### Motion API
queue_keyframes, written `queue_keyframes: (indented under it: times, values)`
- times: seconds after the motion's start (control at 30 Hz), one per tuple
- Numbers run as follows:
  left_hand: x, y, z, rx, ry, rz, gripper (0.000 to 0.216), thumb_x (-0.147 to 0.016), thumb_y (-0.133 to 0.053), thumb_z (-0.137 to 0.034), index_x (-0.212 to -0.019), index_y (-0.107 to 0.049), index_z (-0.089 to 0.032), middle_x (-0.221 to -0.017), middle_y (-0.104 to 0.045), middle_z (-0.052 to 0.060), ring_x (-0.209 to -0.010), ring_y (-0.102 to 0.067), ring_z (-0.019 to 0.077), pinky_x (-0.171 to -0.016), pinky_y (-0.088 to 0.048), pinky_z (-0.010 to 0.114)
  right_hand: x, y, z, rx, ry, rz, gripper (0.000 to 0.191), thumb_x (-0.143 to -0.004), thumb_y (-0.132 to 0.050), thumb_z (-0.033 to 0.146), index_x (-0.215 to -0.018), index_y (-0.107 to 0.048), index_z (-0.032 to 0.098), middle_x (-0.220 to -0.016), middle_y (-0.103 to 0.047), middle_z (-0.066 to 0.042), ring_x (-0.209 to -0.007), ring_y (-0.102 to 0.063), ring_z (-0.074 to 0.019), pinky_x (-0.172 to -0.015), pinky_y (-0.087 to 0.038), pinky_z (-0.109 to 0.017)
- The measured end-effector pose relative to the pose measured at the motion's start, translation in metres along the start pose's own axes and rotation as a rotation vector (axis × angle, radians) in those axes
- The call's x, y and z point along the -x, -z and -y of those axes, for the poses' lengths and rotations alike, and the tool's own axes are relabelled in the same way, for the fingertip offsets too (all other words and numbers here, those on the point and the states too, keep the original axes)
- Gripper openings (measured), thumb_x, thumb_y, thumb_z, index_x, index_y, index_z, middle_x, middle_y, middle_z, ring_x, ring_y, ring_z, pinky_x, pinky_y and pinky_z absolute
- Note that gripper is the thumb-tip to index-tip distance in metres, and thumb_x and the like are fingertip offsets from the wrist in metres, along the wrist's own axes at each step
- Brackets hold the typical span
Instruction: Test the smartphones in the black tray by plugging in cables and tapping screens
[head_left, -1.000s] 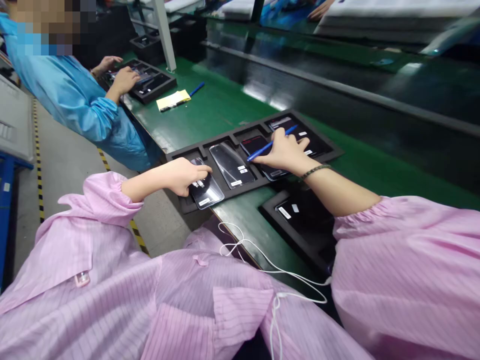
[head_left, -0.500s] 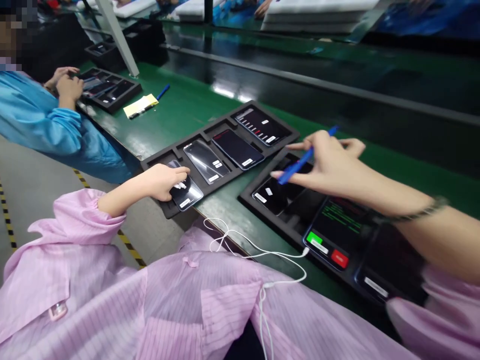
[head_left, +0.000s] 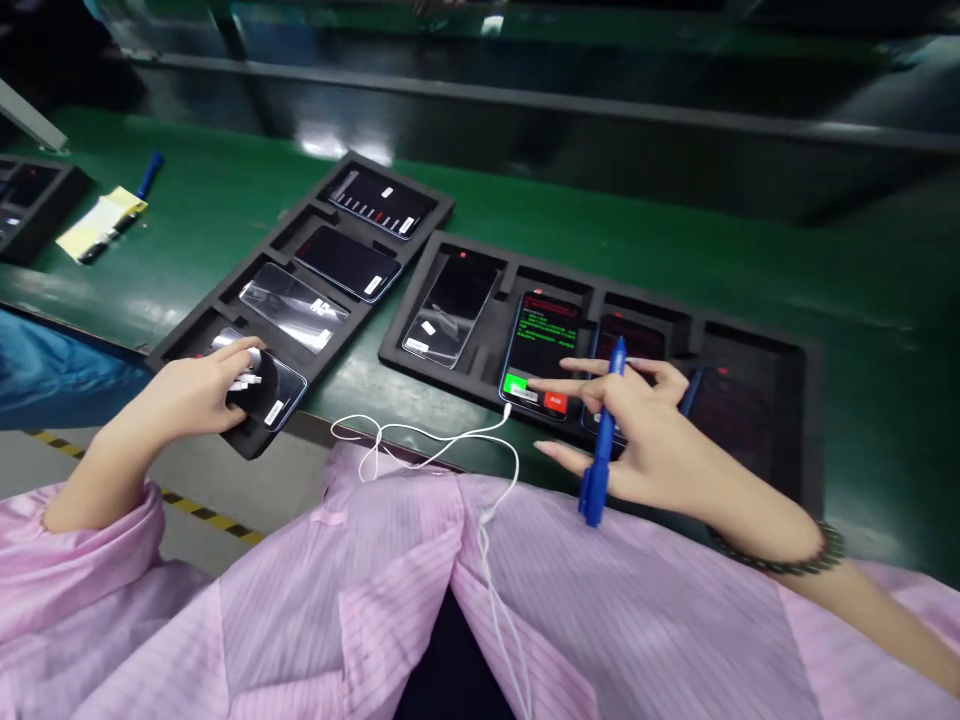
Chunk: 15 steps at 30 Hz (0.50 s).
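Second from left in the right tray, the cabled phone lies crosswise; the nearer right hand overhangs it from the tray's right, grip clamped on a blue pen.

Looks like an electronics factory: smartphones in foam trays, green surface, hazard-striped floor tape lower left.

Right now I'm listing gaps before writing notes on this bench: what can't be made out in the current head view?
Head view, green text on the cabled phone: too small to read.
Head view, phone behind the right hand: partly hidden by that hand and the blue pen.
Head view, white pieces: partly covered by the left hand.
Head view, far-left tray: cut off by the picture's edge.
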<state>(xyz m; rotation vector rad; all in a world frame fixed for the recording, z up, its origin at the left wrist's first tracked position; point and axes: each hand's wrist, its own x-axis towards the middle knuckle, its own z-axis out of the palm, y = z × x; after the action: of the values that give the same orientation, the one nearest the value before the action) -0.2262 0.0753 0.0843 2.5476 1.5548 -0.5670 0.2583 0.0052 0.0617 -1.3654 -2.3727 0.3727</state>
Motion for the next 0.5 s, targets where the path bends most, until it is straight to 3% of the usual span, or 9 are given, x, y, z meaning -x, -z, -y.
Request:
queue_keyframes:
  times: [0.07, 0.17, 0.3, 0.4, 0.5]
  values:
    - [0.0, 0.002, -0.001, 0.004, -0.002, 0.0, 0.052, -0.072, -0.052, -0.029, -0.123, -0.06, -0.019, -0.156, -0.05, 0.013, -0.089, -0.076, 0.0326, -0.064, -0.056, 0.039, 0.002, -0.006, 0.0, 0.014, 0.033, 0.01, 0.04, -0.091, -0.057, 0.055, -0.12, -0.049, 0.029, -0.115, -0.074, -0.009, -0.124, -0.062, -0.0376, -0.103, -0.032, -0.062]
    - [0.001, 0.004, -0.007, -0.011, -0.003, -0.007, 0.051, -0.072, -0.052, -0.028, -0.12, -0.06, -0.016, -0.154, -0.051, 0.014, -0.095, -0.075, 0.0328, -0.067, -0.057, 0.038, -0.007, -0.006, -0.003, 0.041, 0.128, 0.031, 0.039, -0.091, -0.057, 0.054, -0.119, -0.052, 0.027, -0.114, -0.074, -0.011, -0.119, -0.064, -0.0389, -0.099, -0.034, -0.062]
    - [0.008, 0.006, -0.017, -0.07, 0.031, -0.029, 0.041, -0.074, -0.05, -0.024, -0.112, -0.061, -0.016, -0.159, -0.046, 0.011, -0.079, -0.075, 0.0261, -0.06, -0.054, 0.037, -0.032, 0.013, -0.004, 0.065, 0.237, -0.042, 0.027, -0.091, -0.057, 0.05, -0.108, -0.05, 0.03, -0.116, -0.074, -0.008, -0.112, -0.067, -0.0388, -0.098, -0.031, -0.064]
    - [0.018, 0.005, -0.023, -0.051, 0.098, -0.076, 0.029, -0.077, -0.049, -0.025, -0.103, -0.059, -0.015, -0.161, -0.041, 0.014, -0.07, -0.073, 0.0234, -0.055, -0.051, 0.037, -0.042, 0.027, -0.007, 0.082, 0.18, -0.032, 0.026, -0.089, -0.06, 0.05, -0.096, -0.046, 0.03, -0.118, -0.074, -0.008, -0.121, -0.063, -0.0398, -0.101, -0.029, -0.065]
    - [0.03, -0.002, -0.026, 0.034, 0.186, -0.185, 0.018, -0.083, -0.05, -0.03, -0.096, -0.054, -0.017, -0.158, -0.044, 0.018, -0.079, -0.075, 0.0261, -0.052, -0.05, 0.035, -0.037, 0.027, -0.011, 0.08, 0.089, -0.029, 0.034, -0.086, -0.06, 0.055, -0.087, -0.04, 0.028, -0.113, -0.075, -0.006, -0.123, -0.061, -0.0396, -0.1, -0.032, -0.064]
